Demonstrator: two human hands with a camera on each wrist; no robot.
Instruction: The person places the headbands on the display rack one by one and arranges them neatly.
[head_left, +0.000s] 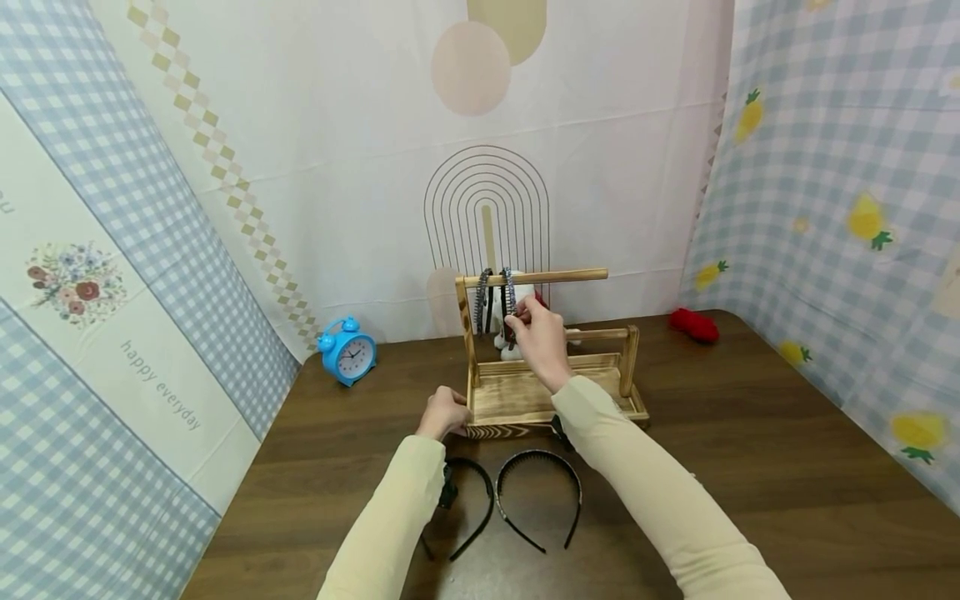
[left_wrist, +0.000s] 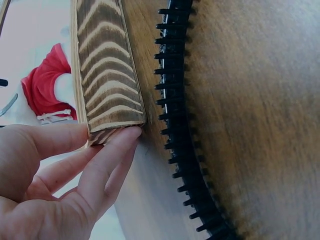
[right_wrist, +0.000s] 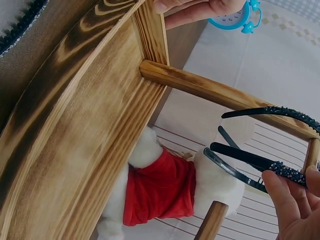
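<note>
A two-bar wooden rack [head_left: 543, 277] with a tray base stands on the table. My left hand [head_left: 445, 411] pinches the tray's front left corner; in the left wrist view, thumb and fingers hold the wood-grained end [left_wrist: 112, 75]. My right hand [head_left: 542, 337] pinches a dark sparkly headband [right_wrist: 287, 171] that hangs from the upper bar. Beside it, to the left, another dark headband [head_left: 481, 307] hangs from the same bar. In front of the rack lie a black toothed headband [head_left: 489, 492] and a sparkly-edged headband [head_left: 577, 483].
A blue alarm clock [head_left: 352, 354] stands at the back left. Behind the rack sits a white plush toy in red clothing [right_wrist: 162, 187]. A red bundle [head_left: 693, 325] lies at the back right. Patterned cloth [head_left: 600, 183] hangs behind and at both sides of the table.
</note>
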